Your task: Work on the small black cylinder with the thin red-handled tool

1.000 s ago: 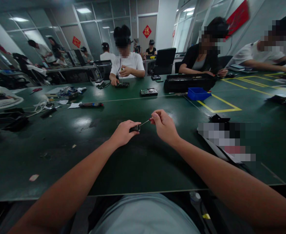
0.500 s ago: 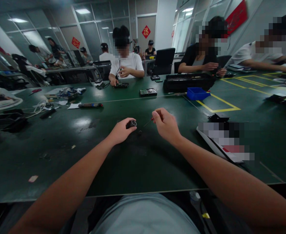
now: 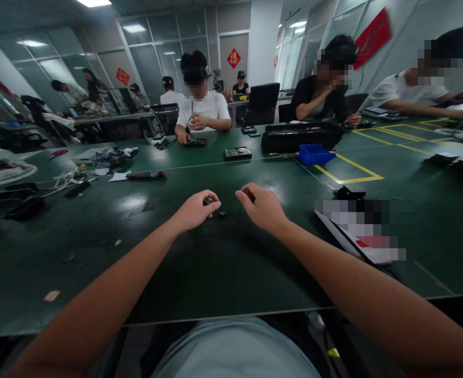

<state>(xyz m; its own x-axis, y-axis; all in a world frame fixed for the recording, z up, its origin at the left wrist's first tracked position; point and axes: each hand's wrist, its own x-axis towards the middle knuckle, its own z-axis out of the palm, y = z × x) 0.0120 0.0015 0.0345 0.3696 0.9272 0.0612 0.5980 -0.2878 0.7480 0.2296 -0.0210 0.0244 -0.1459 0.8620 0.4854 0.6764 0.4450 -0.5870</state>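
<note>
On the green table [image 3: 215,275], a small part [image 3: 222,213] lies just beside the left hand [image 3: 195,211], which grips a dark cylinder [image 3: 207,201]; the right hand [image 3: 265,208] clasps, probably, a screwdriver [image 3: 249,194].

On the table [image 3: 223,278], a loose part [image 3: 222,214] lies before a circuit board [image 3: 237,153].
</note>
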